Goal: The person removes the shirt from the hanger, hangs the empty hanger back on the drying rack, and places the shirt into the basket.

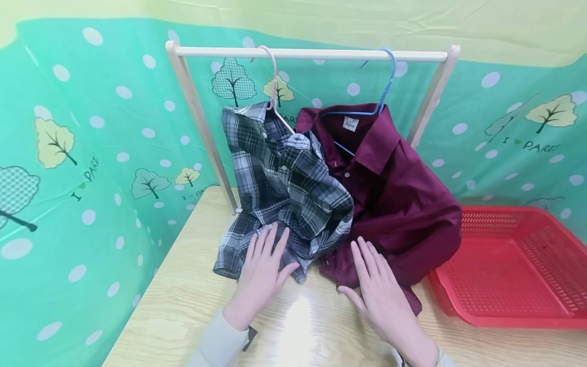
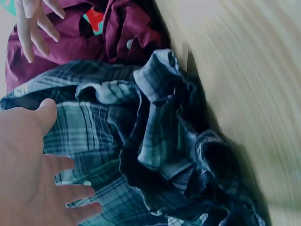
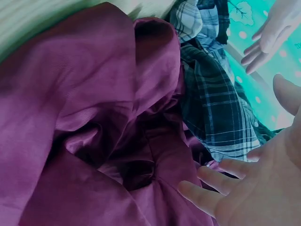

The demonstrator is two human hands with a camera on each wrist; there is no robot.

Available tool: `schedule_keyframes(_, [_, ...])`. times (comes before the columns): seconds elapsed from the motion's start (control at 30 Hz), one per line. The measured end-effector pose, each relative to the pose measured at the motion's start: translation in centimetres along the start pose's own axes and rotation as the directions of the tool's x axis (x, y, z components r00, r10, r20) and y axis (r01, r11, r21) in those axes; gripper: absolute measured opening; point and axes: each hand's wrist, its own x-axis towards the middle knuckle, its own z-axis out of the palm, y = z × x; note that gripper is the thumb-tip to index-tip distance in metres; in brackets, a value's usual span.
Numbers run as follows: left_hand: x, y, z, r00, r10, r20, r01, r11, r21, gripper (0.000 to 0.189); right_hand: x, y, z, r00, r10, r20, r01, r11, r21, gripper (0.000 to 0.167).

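Note:
A black, grey and white plaid shirt [image 1: 293, 188] hangs on a pink hanger [image 1: 274, 76], its lower part bunched on the table. Beside it a maroon shirt [image 1: 390, 204] with a white collar label hangs on a blue hanger [image 1: 390, 76], its hem slumped low. My left hand [image 1: 263, 270], fingers straight and spread, is at the bottom of the plaid shirt; the left wrist view shows its fingertips over the plaid cloth [image 2: 84, 132]. My right hand [image 1: 380, 290], also with straight fingers, is at the lower front of the maroon shirt, with maroon folds [image 3: 94, 117] beside its fingers. Neither hand grips anything.
Both hangers hook over the white bar [image 1: 312, 52] of a small wooden rack [image 1: 202, 122] on the wood-grain table [image 1: 183, 306]. A red plastic basket [image 1: 509, 323] stands right of the maroon shirt. Green printed cloth [image 1: 105, 168] covers the wall behind.

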Motion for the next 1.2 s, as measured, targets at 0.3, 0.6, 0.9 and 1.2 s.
schedule_keyframes(0.3, [1.1,-1.3,-0.5,0.999,-0.039,0.000,0.039,0.999,-0.020,0.074,0.7,-0.1,-0.2,0.999,0.000,-0.041,0.001,0.999,0.036,0.083])
schedule_keyframes(0.6, [1.9,-2.6,-0.5,0.996,-0.022,-0.089,0.018,0.999,-0.041,0.070,2.0,-0.6,-0.6,0.997,0.057,-0.060,-0.051,0.993,0.103,0.083])
schedule_keyframes(0.9, [2.7,-3.7,-0.3,0.991,-0.007,-0.137,0.001,0.999,-0.042,0.065,3.4,-1.3,-1.4,0.993,0.097,-0.068,-0.084,0.982,0.171,0.083])
schedule_keyframes(1.2, [4.3,-4.8,-0.8,0.981,-0.048,-0.189,0.032,0.996,-0.087,0.067,5.3,-1.9,-1.8,0.989,0.112,-0.097,-0.090,0.975,0.204,0.090])
